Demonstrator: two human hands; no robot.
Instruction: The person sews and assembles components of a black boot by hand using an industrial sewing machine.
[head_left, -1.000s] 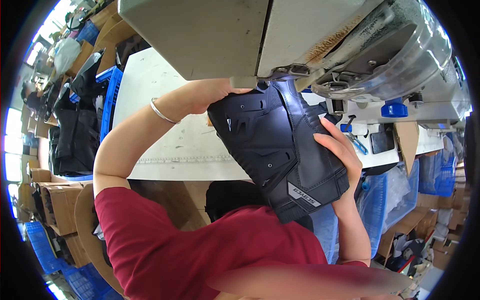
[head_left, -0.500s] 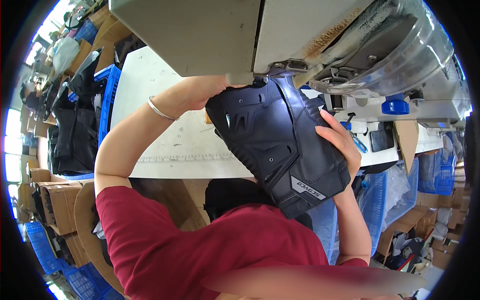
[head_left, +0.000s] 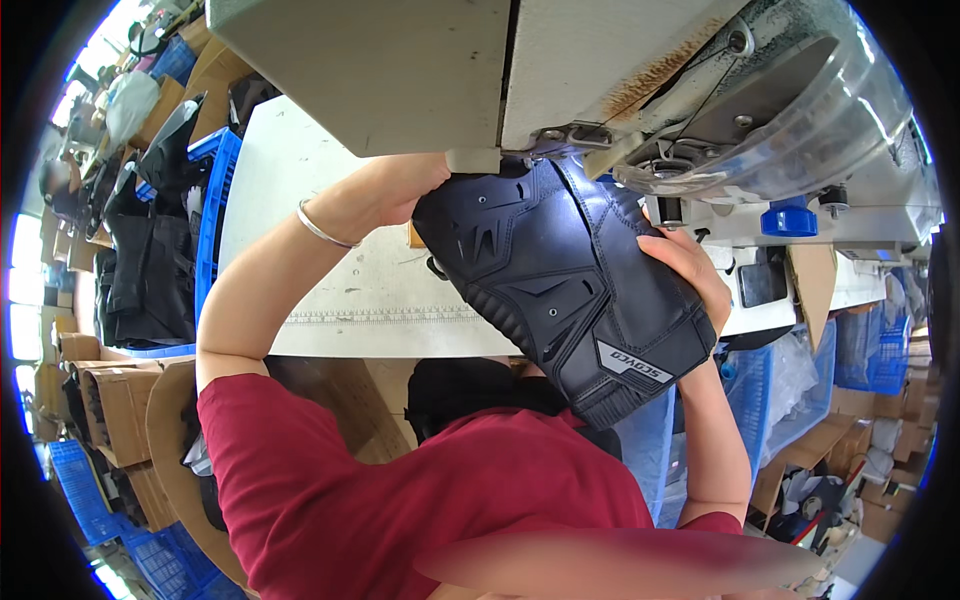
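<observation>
A black boot upper [head_left: 560, 270] with moulded panels, stitched seams and a light label near its lower end lies tilted under the head of a sewing machine [head_left: 600, 120]. Its far edge disappears beneath the machine. At the upper left edge, my left hand [head_left: 408, 188] grips the upper, with the fingertips hidden behind the machine head. My right hand [head_left: 692, 270] wraps round the right side of the upper, fingers on top and the rest of the grip hidden underneath. The needle area cannot be seen clearly.
A white table [head_left: 300, 240] with a ruler strip [head_left: 390, 315] along its near edge carries the machine. On the right lie a phone [head_left: 762, 284] and a brown card piece [head_left: 812, 280]. Blue crates stand on both sides, the left one [head_left: 215, 205] beside dark boot pieces [head_left: 150, 260].
The boot upper has shifted slightly, its lower end moving right. My right hand has moved a little down and right with it. A lever with thread now shows higher on the machine.
</observation>
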